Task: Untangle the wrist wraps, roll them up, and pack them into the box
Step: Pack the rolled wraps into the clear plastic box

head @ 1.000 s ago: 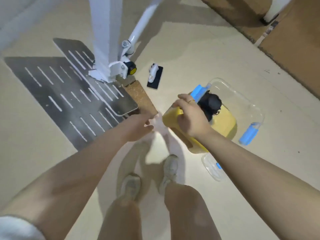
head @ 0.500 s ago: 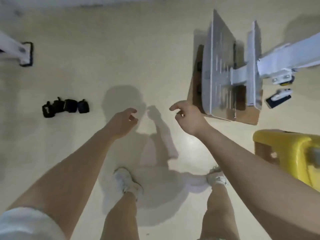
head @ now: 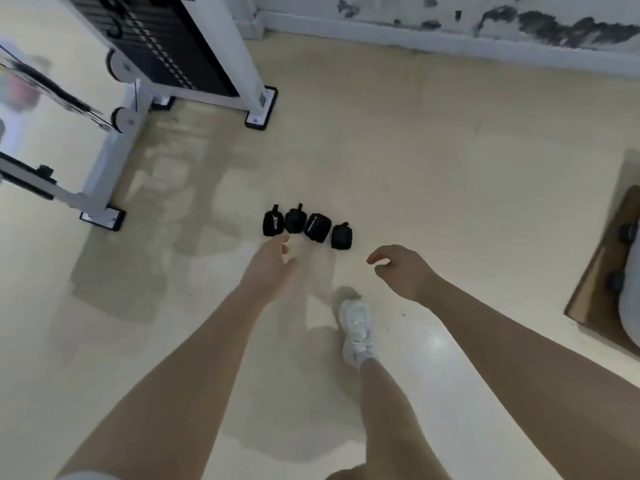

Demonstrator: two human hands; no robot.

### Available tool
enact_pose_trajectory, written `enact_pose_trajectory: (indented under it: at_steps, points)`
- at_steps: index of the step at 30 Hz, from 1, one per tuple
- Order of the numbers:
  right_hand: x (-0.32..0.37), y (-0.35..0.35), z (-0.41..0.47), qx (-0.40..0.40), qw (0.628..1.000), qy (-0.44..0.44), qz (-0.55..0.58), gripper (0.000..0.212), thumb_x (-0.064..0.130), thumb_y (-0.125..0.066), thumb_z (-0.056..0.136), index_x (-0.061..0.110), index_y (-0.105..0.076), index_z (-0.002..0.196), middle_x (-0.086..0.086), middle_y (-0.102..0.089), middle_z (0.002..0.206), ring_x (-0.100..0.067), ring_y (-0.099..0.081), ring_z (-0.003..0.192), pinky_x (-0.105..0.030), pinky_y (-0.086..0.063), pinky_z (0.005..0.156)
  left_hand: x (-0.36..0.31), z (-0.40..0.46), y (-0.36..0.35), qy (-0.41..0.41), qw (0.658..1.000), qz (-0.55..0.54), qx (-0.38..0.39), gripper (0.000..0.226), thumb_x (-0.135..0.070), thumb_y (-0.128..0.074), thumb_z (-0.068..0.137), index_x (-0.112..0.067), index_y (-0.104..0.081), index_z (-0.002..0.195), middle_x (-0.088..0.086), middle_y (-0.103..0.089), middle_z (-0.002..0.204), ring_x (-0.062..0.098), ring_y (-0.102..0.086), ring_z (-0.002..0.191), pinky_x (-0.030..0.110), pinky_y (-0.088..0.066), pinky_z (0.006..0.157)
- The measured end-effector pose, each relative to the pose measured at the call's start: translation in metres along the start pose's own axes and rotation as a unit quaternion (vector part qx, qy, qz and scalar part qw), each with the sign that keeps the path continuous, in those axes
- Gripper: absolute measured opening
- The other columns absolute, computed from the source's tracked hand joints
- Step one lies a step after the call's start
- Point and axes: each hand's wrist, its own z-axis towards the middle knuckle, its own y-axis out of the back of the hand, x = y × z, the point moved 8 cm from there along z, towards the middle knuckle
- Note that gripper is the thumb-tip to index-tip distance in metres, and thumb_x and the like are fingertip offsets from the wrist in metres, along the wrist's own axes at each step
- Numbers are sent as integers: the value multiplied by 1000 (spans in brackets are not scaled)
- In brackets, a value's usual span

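**Four wraps rolled, time to scoop them up**

Biggest thing in view is the pale floor (head: 450,168), with a white gym machine (head: 194,53) standing on it up in the far left corner and a white shoe (head: 356,327) stepping forward in the middle. The box isn't in view at all, so wherever it is, these will have to be carried to it.

Both arms reach out and down. The left hand (head: 273,268) is empty, fingers relaxed and spread, fingertips just short of the leftmost roll. The right hand (head: 401,268) is also empty, fingers loosely curved, near the right end of the row but not touching.

The wraps (head: 306,225) sit in a neat row of four black rolls, side by side and touching, each already rolled tight with a little loop sticking up. So untangling and rolling look finished; it's the pick-up now.

My take: come in from both ends and squeeze the row together, or take two per hand. Grip across the roll rather than by the loop, since a pull there may unroll it.
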Motion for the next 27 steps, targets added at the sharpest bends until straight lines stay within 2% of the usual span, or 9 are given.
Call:
enact_pose_trajectory:
  at_steps: [3, 7, 10, 12, 16, 20, 22, 24, 27]
  points:
    - [45, -10, 69, -9, 1000, 5, -23, 32, 4, -43, 92, 8, -61, 118, -11, -53, 126, -26, -53, 110, -22, -38, 81, 29, 57, 38, -3, 1000, -7, -4, 50, -19, -49, 94, -16, -35, 142, 2, -47, 133, 20, -51, 111, 28, -42, 84]
    - [95, -64, 188, 43, 998, 37, -22, 37, -2, -39, 93, 6, -57, 125, -8, -52, 117, -25, -52, 106, -18, -34, 77, 84, 161, 78, 27, 997, -75, -18, 41, -17, -49, 94, -16, -44, 135, 2, -59, 116, 24, -60, 98, 22, -44, 67]
    - [103, -117, 259, 67, 995, 29, -67, 38, 8, -44, 94, 8, -51, 131, -10, -53, 129, -24, -52, 113, -18, -34, 79, 129, 224, 84, 75, 986, -139, -47, 38, -15, -49, 92, -14, -49, 130, -1, -61, 96, 25, -62, 99, 32, -49, 84]
    - [99, -142, 294, 75, 994, 16, -82, 36, 9, -45, 94, 5, -50, 130, -13, -53, 128, -27, -51, 115, -26, -39, 89, 149, 256, 70, 60, 990, -123, -22, 37, -16, -48, 93, -15, -49, 131, -2, -61, 99, 24, -61, 95, 28, -48, 77]
    - [72, -169, 360, 51, 994, -37, -94, 14, 7, -41, 92, 11, -46, 80, -14, -46, 93, -25, -46, 86, -30, -35, 70, 184, 312, 29, 23, 998, -13, 51, 48, -18, -48, 96, -15, -35, 142, 2, -53, 125, 18, -52, 98, 23, -37, 79]
    - [28, -193, 422, 4, 992, -124, 16, 20, 13, -43, 93, 3, -48, 110, -12, -51, 97, -28, -50, 85, -27, -37, 57, 225, 382, -7, 42, 997, 32, 49, 62, -19, -50, 94, -13, -21, 149, 6, -33, 148, 26, -47, 122, 29, -36, 97]
    - [5, -217, 446, -16, 973, -187, 135, 22, 22, -50, 92, 5, -49, 106, -7, -53, 87, -22, -50, 75, -24, -34, 53, 249, 418, -30, 43, 995, 55, 65, 67, -19, -52, 92, -13, -19, 150, 5, -27, 153, 28, -46, 126, 33, -34, 103]
    - [-18, -245, 472, -32, 952, -235, 195, 34, 30, -55, 89, 2, -51, 108, -5, -54, 86, -18, -50, 74, -25, -36, 59, 271, 451, -55, 46, 993, 57, 91, 70, -19, -56, 91, -10, -19, 150, 7, -27, 153, 29, -42, 129, 33, -34, 104]
    - [-42, -280, 514, -47, 945, -277, 167, 53, 34, -57, 88, -2, -47, 126, -17, -53, 122, -31, -53, 108, -32, -40, 80, 297, 492, -92, 62, 989, 51, 125, 74, -28, -70, 81, -7, -32, 141, 11, -40, 140, 29, -45, 125, 32, -41, 94]
